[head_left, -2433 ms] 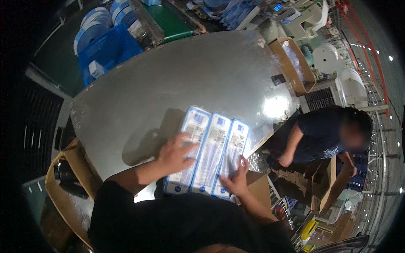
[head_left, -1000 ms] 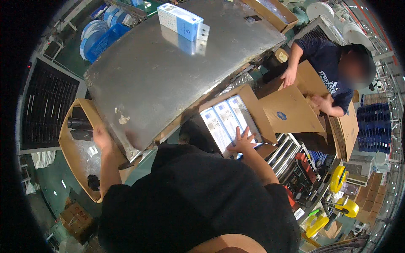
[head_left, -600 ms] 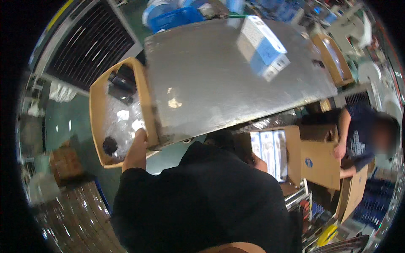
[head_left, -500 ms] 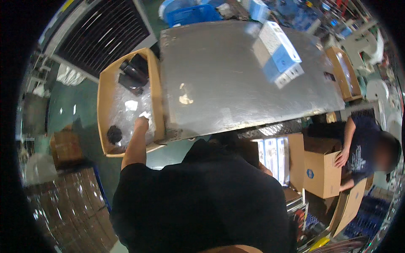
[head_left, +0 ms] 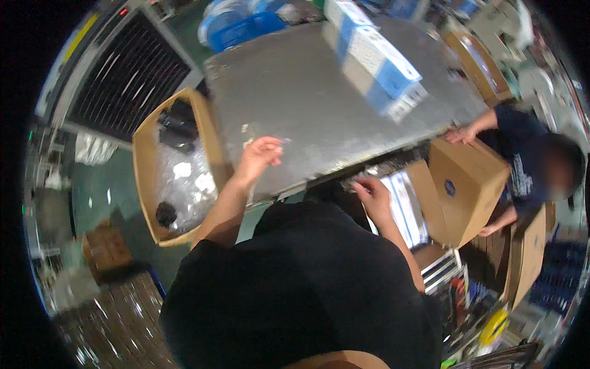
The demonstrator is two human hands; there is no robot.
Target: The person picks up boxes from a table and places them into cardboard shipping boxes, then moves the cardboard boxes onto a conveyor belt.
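Bare fingers of the left hand are spread and loosely curled, hovering over the near-left edge of a grey metal table. They hold nothing. The raised, open pose suggests the hand is between grips rather than resting.

The right hand reaches below the table's front edge, fingers bent downward and close together, touching the top of flat blue-and-white packs. Whether the fingers pinch a pack or merely press on it cannot be told. The packs lie side by side in an open cardboard carton just under the table edge, probably placed there for easy reach.

To the left of the table, beside the left forearm, sits a second open cardboard box lined with clear plastic, holding a few dark and white pieces. At the far side of the table stands a stack of blue-and-white boxes, well apart from both hands.

On the right, another person in a dark shirt bends over a closed brown carton, one hand on its top edge, apparently steadying it.
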